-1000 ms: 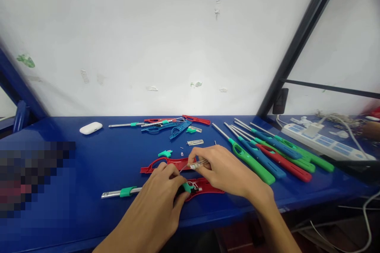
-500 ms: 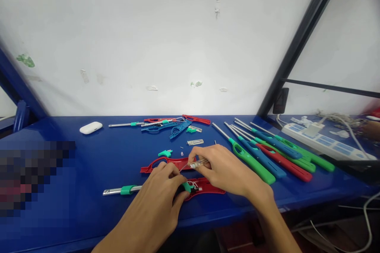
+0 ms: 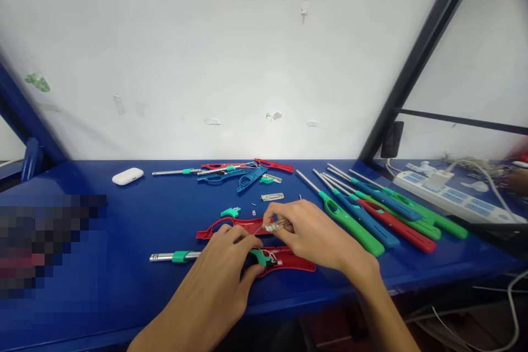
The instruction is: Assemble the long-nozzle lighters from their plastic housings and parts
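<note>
My left hand (image 3: 226, 264) is closed around the middle of an opened lighter, thumb and fingers by its green trigger (image 3: 259, 257). The lighter's metal tube (image 3: 164, 257) with a green collar (image 3: 180, 256) sticks out to the left. Its red half shell (image 3: 295, 262) extends to the right, with white wire and small parts in it. Between my right thumb and fingers (image 3: 299, 231) is a clear tube-like part (image 3: 277, 225) with a whitish end; a thin line runs from it toward my left hand. Just behind lies the other red half shell (image 3: 235, 226).
Long lighters (image 3: 355, 231) in green, blue and red lie at right. Behind are blue shell halves (image 3: 250, 179), a clear tank (image 3: 272, 197) and a loose green trigger (image 3: 230, 212). A white case (image 3: 127, 176) sits at left, a power strip (image 3: 449, 192) far right.
The lighter's metal tube has tipped up slightly and shifted a little to the right. Both hands keep nearly the same place and hold.
</note>
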Available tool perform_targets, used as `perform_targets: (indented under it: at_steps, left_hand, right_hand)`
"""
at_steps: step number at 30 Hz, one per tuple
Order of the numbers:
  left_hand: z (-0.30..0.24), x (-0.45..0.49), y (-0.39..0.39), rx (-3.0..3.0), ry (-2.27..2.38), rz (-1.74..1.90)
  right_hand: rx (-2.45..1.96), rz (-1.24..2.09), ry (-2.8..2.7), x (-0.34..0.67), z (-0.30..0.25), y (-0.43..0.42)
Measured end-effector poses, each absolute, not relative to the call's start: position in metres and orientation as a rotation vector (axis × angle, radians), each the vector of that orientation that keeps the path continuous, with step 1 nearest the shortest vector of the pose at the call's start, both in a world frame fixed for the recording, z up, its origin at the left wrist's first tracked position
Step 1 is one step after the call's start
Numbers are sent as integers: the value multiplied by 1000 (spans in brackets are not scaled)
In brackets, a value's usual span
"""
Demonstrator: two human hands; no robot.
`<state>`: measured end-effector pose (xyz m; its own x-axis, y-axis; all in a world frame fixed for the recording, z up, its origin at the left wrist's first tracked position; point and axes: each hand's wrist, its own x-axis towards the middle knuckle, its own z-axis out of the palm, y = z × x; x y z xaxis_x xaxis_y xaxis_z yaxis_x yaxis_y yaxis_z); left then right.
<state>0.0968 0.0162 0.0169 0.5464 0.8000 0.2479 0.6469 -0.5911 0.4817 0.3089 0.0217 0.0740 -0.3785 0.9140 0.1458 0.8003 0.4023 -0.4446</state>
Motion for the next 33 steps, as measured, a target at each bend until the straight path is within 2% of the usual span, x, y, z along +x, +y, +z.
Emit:
perform_targets:
  at_steps: [6, 18, 33]
  left_hand:
    - [14, 96, 17, 2489, 1239, 689]
    - [27, 99, 18, 2598, 1245, 483]
    - [28, 101, 17, 2568, 1228, 520]
  right_hand:
    - [-1472, 435, -2302, 309, 75, 25]
    - [-1461, 430, -2303, 310, 75, 24]
    - [-1474, 439, -2313, 308, 77, 22]
